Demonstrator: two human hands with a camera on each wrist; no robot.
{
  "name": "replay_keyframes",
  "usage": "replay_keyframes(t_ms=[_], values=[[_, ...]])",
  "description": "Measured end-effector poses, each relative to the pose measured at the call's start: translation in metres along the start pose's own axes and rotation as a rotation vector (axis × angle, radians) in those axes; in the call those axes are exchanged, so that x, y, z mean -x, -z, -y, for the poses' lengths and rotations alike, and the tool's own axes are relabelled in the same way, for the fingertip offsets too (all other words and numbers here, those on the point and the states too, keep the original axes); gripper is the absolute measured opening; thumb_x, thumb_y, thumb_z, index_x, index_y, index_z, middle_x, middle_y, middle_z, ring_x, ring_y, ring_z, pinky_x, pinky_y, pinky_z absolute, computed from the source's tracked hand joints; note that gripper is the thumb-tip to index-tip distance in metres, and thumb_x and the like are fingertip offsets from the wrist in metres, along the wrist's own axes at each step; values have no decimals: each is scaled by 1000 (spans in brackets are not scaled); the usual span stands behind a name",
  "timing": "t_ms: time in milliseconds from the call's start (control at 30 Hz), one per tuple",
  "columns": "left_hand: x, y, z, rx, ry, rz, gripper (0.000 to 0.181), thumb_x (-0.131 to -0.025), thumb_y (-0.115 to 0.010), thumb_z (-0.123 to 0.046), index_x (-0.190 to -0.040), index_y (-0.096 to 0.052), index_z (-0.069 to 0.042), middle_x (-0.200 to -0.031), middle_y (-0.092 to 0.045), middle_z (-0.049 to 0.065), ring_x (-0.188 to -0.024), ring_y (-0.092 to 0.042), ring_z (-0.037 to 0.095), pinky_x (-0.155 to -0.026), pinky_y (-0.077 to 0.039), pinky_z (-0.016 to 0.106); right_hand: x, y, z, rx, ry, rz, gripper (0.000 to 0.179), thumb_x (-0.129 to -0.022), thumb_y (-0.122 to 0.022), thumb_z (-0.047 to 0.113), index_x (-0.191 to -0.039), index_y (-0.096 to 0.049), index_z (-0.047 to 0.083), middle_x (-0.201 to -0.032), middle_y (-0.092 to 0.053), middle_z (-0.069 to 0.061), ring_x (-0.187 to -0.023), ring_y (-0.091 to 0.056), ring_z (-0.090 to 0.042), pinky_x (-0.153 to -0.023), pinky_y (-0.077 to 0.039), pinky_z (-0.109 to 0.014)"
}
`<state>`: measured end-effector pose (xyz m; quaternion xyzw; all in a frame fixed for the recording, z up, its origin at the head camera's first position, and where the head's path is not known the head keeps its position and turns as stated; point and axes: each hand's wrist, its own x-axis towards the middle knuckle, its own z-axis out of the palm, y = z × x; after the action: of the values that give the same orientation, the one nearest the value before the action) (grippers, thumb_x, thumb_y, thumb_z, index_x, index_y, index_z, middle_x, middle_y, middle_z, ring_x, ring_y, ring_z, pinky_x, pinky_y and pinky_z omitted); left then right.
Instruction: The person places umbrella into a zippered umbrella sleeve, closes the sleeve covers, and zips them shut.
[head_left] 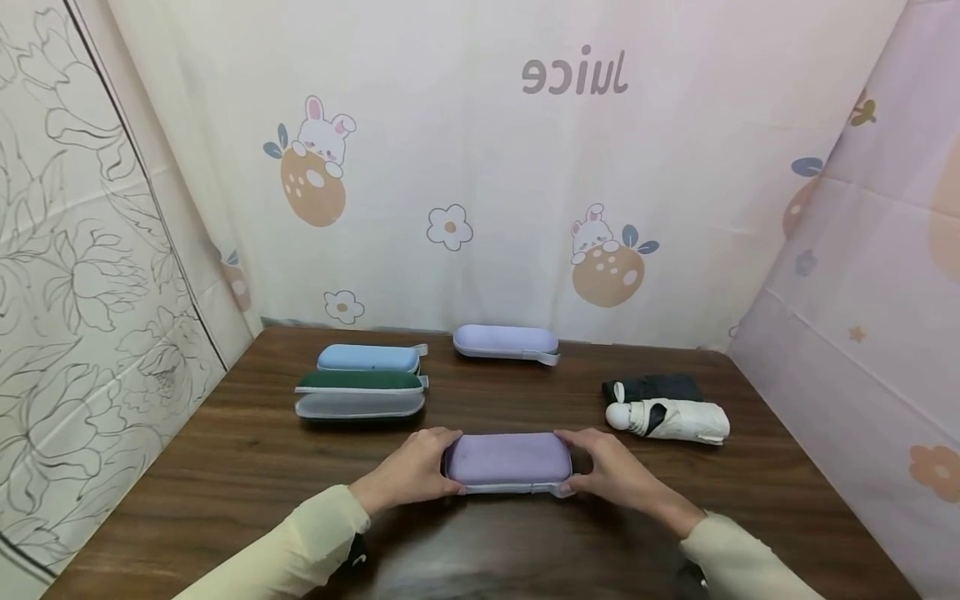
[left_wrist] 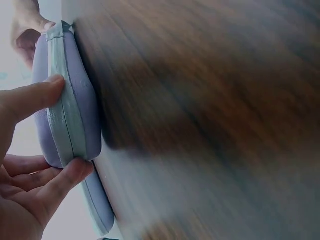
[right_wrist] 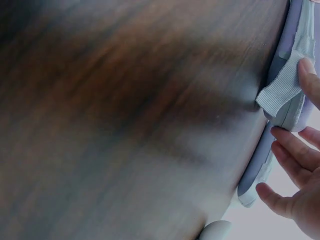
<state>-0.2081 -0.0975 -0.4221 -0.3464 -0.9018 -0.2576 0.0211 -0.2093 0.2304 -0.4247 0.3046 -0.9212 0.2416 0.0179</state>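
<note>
A purple zippered glasses case [head_left: 510,458] lies on the wooden table in front of the person, its pale zipper band on the near side. My left hand [head_left: 412,471] grips its left end, thumb on the near edge and fingers around the end. At the right end, my right hand [head_left: 615,471] holds the case between thumb and fingers. The right wrist view shows that thumb beside the grey fabric tab [right_wrist: 282,92], with fingertips [right_wrist: 280,132] against the end of the case. In the left wrist view, the left thumb and fingers touch the zipper band [left_wrist: 65,120].
A lavender case [head_left: 506,340] lies at the back middle. To the left are a blue case [head_left: 367,358] and a green case [head_left: 360,382] with a greyish lower part. On the right, a white folded umbrella [head_left: 686,420] lies before a black one [head_left: 667,387]. Curtains border the table.
</note>
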Motion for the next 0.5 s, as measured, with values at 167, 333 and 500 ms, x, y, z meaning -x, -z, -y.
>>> replay_keyframes(t_ms=[167, 333, 500], values=[[-5, 2, 1, 7, 7, -20, 70, -69, -86, -32, -119, -59, 10, -110, -65, 17, -96, -62, 20, -81, -52, 33, -4, 1, -1, -15, -10, -16, 74, -70, -84, 36, -127, -58, -2, -115, -64, -9, -103, -58, -22, -83, -48, -40], [-16, 10, 7, 7, 16, -43, 69, -68, -86, -29, -119, -60, 10, -109, -65, 17, -96, -62, 20, -81, -52, 34, -14, 9, 0, -24, -3, -33, 75, -70, -84, 35, -127, -57, -6, -113, -64, -10, -100, -59, -23, -80, -48, -39], [-37, 23, 12, 1, 44, -62, 69, -67, -86, -24, -120, -59, 9, -112, -64, 19, -99, -62, 22, -83, -51, 35, -31, 22, -4, -60, 11, -60, 74, -71, -84, 27, -127, -54, -10, -114, -65, -15, -101, -59, -29, -83, -46, -46]])
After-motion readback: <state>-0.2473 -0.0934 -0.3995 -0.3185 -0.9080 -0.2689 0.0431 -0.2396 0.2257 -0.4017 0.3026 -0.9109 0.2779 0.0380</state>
